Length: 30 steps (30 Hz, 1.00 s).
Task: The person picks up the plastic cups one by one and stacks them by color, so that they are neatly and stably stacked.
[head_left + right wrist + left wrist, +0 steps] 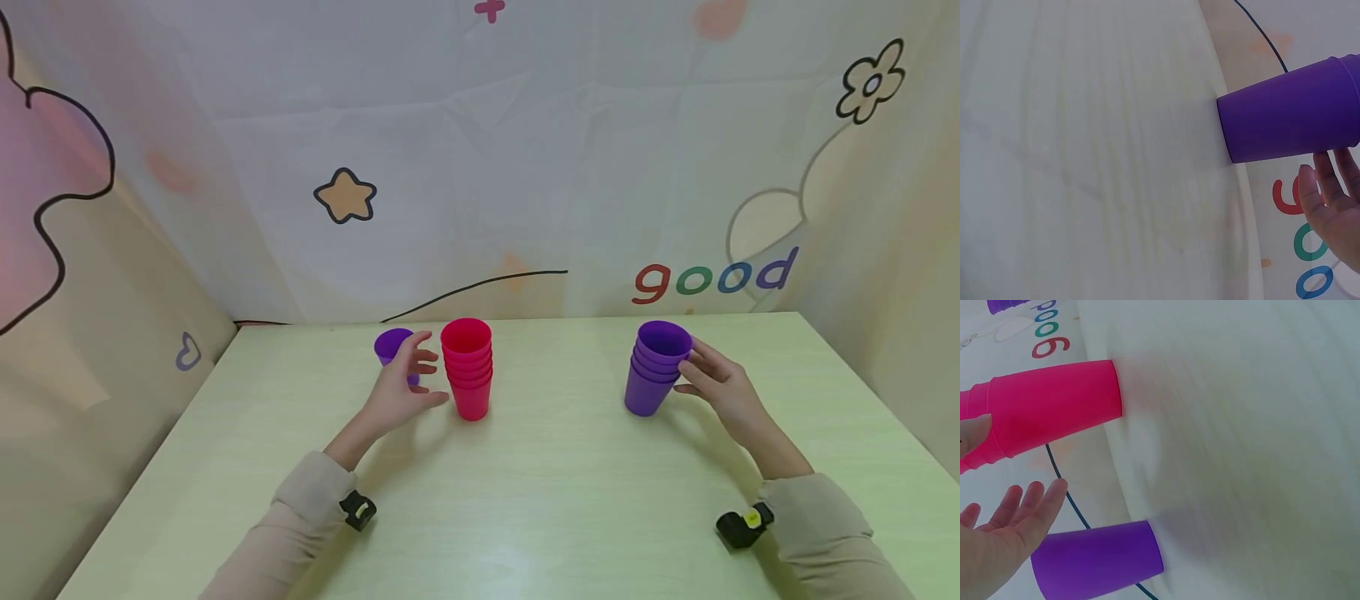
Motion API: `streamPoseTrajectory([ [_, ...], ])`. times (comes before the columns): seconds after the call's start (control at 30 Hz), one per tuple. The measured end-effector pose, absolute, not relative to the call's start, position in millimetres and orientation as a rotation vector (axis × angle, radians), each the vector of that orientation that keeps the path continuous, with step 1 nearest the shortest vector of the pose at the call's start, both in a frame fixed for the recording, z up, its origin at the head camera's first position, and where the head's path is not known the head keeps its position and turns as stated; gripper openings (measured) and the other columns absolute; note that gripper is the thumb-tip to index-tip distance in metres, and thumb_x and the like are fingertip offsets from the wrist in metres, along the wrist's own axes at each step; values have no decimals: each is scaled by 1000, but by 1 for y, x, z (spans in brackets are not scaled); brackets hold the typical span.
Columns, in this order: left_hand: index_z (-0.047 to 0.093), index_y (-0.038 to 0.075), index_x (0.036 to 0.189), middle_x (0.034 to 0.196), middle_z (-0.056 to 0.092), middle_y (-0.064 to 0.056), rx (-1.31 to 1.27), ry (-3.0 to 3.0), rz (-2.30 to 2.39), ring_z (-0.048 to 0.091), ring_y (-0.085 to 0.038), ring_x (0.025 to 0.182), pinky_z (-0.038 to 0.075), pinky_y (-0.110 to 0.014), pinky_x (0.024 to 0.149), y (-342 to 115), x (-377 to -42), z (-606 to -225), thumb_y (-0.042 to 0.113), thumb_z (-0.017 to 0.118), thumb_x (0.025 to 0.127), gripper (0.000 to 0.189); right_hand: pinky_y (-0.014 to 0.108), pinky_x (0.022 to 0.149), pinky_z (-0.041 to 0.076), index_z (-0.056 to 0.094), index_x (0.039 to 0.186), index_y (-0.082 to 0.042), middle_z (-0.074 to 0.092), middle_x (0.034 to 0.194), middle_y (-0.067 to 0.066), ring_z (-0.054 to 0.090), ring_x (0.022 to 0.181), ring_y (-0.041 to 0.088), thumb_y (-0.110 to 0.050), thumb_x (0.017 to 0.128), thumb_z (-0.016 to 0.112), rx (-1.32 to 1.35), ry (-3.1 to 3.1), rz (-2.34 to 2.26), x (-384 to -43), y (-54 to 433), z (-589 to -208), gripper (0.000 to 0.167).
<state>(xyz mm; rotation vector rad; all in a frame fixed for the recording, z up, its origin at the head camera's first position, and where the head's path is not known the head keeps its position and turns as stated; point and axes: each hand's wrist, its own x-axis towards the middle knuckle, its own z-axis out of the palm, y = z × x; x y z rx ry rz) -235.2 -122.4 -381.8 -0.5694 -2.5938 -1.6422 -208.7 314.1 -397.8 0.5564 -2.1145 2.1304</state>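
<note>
A stack of red cups (471, 396) stands upright near the middle of the table. My left hand (400, 390) is just left of it, fingers parted and relaxed, holding nothing. Behind that hand a single purple cup (392, 343) is partly hidden; the left wrist view shows the purple cup (1100, 559) upright below the red stack (1054, 403). On the right stands a stack of purple cups (649, 392). My right hand (726, 387) is at its right side, fingertips right at the upper rims. In the right wrist view the fingers (1325, 181) lie loosely extended along the purple stack (1288, 115).
The pale table (540, 508) ends at a printed cloth backdrop (525, 192) just behind the cups. Cloth walls also rise at the left and right sides. Black devices (358, 510) are strapped on both wrists.
</note>
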Motion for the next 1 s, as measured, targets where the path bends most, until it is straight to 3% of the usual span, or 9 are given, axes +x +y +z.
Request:
streamPoseTrajectory([
  [0.7,44,1,127,113,54,-20,-477,-2606,-1476,54,-30,100,50,-39,77,-164,-225,-382,4,72,76,59,20,74,50,39,139,-15,59,110,-14,58,94,1,-8,95,47,530,-2132,2131,-208,314,-398,45],
  [1.0,51,-3,121,108,55,-20,-395,-2538,-1414,54,-35,97,49,-36,73,-178,-230,-382,5,73,75,52,20,75,50,39,139,-15,59,109,-14,58,94,1,-10,94,47,506,-2150,2126,-209,314,-398,46],
])
